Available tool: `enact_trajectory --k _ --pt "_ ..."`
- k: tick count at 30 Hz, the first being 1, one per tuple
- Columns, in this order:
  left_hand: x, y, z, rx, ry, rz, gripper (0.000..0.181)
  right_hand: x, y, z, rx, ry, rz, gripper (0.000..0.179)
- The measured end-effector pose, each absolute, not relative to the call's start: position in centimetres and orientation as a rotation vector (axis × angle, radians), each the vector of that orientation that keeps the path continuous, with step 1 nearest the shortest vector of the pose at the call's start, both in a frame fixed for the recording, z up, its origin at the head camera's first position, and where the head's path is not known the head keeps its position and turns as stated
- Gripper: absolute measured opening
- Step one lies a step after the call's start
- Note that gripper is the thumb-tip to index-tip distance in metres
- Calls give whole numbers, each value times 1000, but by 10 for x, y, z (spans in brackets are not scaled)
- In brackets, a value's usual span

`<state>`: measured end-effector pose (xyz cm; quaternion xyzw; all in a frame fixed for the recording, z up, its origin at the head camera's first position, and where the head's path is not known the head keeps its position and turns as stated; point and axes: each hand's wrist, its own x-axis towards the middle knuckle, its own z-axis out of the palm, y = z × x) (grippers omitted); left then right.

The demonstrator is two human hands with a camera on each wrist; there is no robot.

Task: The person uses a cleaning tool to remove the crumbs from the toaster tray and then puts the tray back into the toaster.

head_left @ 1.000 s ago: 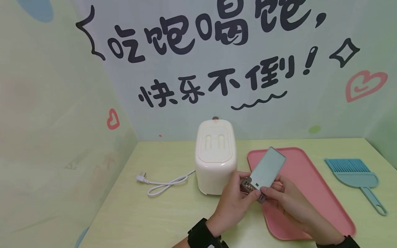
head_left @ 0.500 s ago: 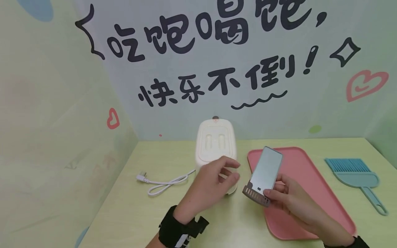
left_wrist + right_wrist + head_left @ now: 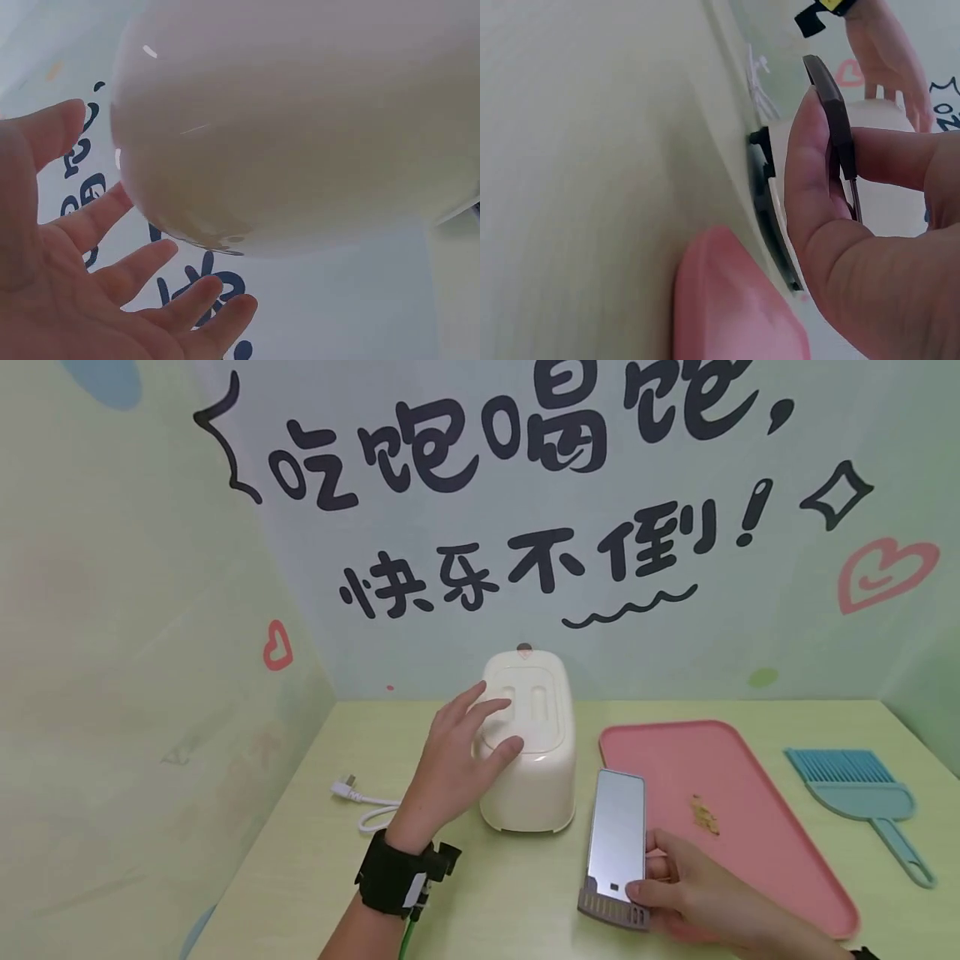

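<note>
My right hand (image 3: 693, 881) pinches a crumb tray (image 3: 617, 827), a long shiny metal plate with a brown slotted handle, near its handle end. The plate points away from me, left of the pink tray. In the right wrist view, the thumb and fingers hold the brown handle (image 3: 834, 112) from both sides. A cream-white toaster (image 3: 528, 793) with a lid stands at the back. My left hand (image 3: 453, 760), fingers spread, is at the toaster's upper left, overlapping its lid. The left wrist view has the fingers (image 3: 139, 270) beside the toaster's rounded side (image 3: 300, 135).
Small yellowish crumbs (image 3: 703, 816) lie on the pink tray (image 3: 765, 877). To its right is a blue brush with dustpan-like head (image 3: 862, 802). A white power plug (image 3: 347, 789) and cord lie left of the toaster, partly behind my left arm. Walls close in the table.
My left hand has let go of the crumb tray and moved left and up to the toaster. My right hand has brought the crumb tray nearer and lower, uncovering the crumbs.
</note>
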<state>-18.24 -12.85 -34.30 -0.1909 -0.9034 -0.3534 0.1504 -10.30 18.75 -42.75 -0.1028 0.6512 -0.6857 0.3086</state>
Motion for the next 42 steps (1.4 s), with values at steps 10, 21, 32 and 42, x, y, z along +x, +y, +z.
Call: enact_trajectory --k 10,21,32,42 --pt "-197 -130 -361 -463 -2610 -1244 57 -84 167 -442 -267 1619 -1723 30" --pt "-206 -123 -376 -437 -2573 -1466 64 -79 153 -453 -340 1623 -1631 22" --pt "-204 -120 -379 -407 -2574 -1560 67 -85 119 -454 -440 1659 -1611 21" --pt "-202 -122 -379 -397 -2580 -1570 66 -90 105 -456 -505 1733 -1590 23"
